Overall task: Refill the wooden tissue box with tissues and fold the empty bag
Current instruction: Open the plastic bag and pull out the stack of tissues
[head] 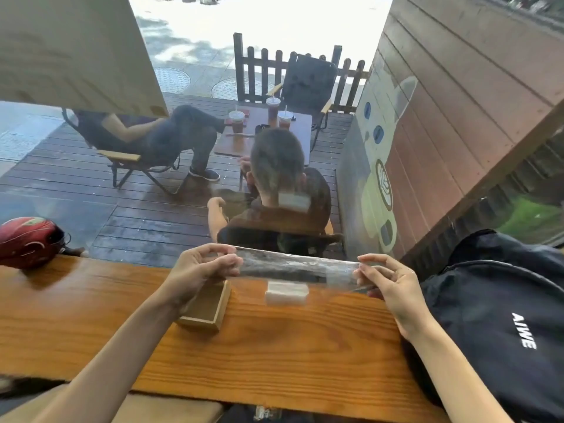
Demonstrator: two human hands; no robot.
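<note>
light: daylight is coming in from the street (259, 22), which is blowing out to white.
glare: the counter (274, 346) is showing a soft sheen.
reflections: a window pane is casting a faint ghost of the tissues (294, 201).
shadows: soft ones are falling under both hands.
distortion: straight lines are bowing at the edges.
blur: the whole frame is looking slightly soft.

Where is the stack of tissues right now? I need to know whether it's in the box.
In the head view the tissue stack lies on the counter, right of the wooden box, under the clear bag.
</note>
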